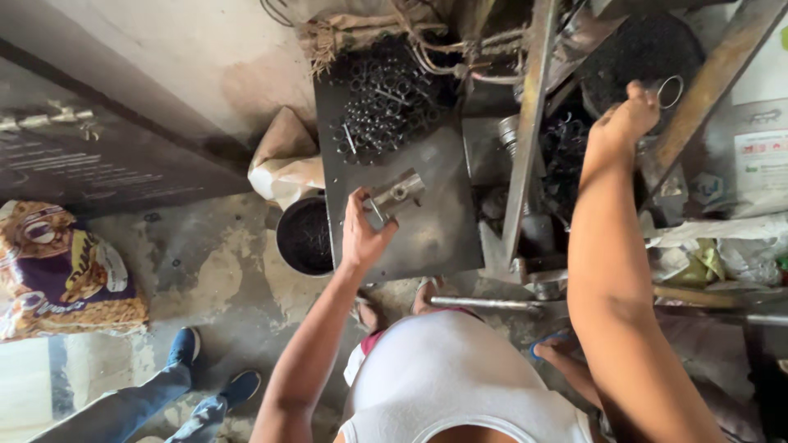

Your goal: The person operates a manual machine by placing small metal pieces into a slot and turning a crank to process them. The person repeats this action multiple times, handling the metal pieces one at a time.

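Left hand: resting on the dark steel tabletop, fingers narrowly parted around a thin metal rod at the near end of a small grey metal block.
Right hand: reached far forward over the machine, fingers closed on a round metal ring pinched at its edge, the ring standing clear above a dark heap of parts.
Metal block: lies slantwise on the tabletop, just in front of the left fingers, with a round hole in its upper face.
Pile of rings: many small steel rings strewn at the far end of the tabletop, well apart from the block.
Doing it well: I'd judge the left hand should keep the rod steady and square to the block while the right brings its ring across without knocking the upright steel bar between the two hands.
Poor view: whether the rod is seated in the block or only touching it, I cannot tell.
Nearby: a black bucket of dark bits below the tabletop's left edge; another person's blue shoes on the concrete floor.
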